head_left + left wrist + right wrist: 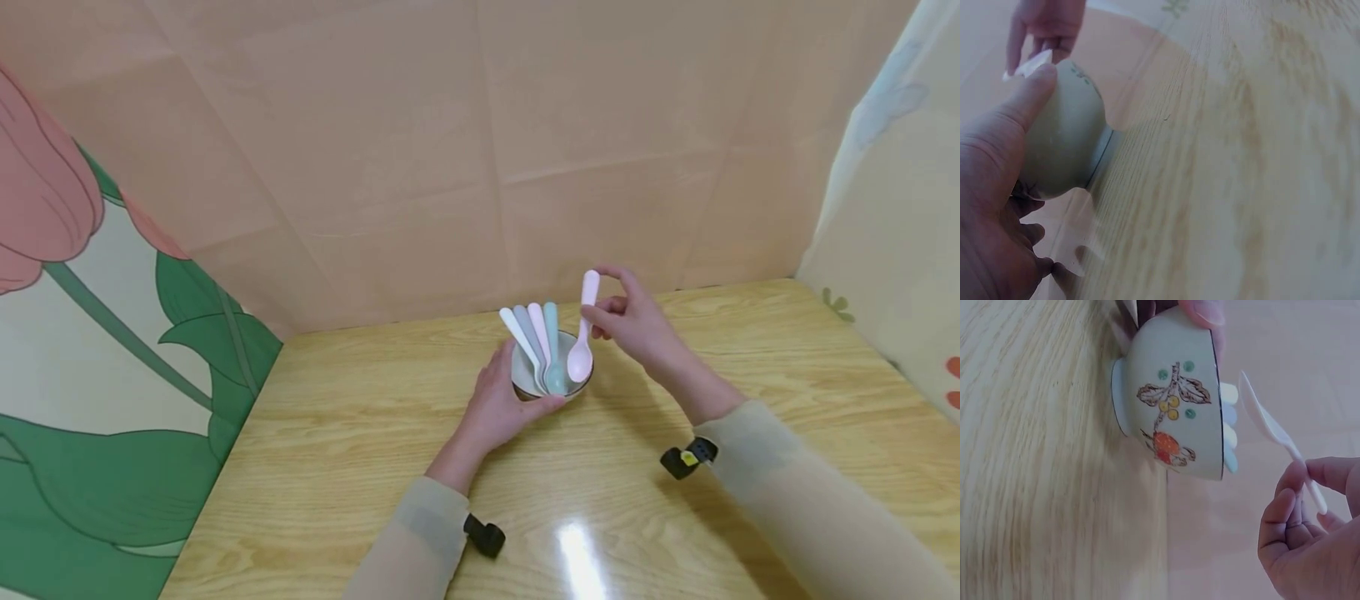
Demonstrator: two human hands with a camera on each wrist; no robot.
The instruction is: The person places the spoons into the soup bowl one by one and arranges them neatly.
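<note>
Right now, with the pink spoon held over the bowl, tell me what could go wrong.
1. The right hand only pinches the pink spoon by its thin handle, so it could slip or swing.
2. Four other spoons already lean in the small bowl, handles fanned over the rim; the pink one might knock them out.
3. The left hand grips just one side of the bowl, so a push could tilt it on the wooden table.

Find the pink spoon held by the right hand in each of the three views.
Head: the pink spoon is at centre, its scoop over the bowl, pinched by the right hand.
Left wrist: not clearly visible; only a pale tip shows at the rim.
Right wrist: right of centre, beside the bowl's mouth.
Shared landmark: the bowl.
</note>
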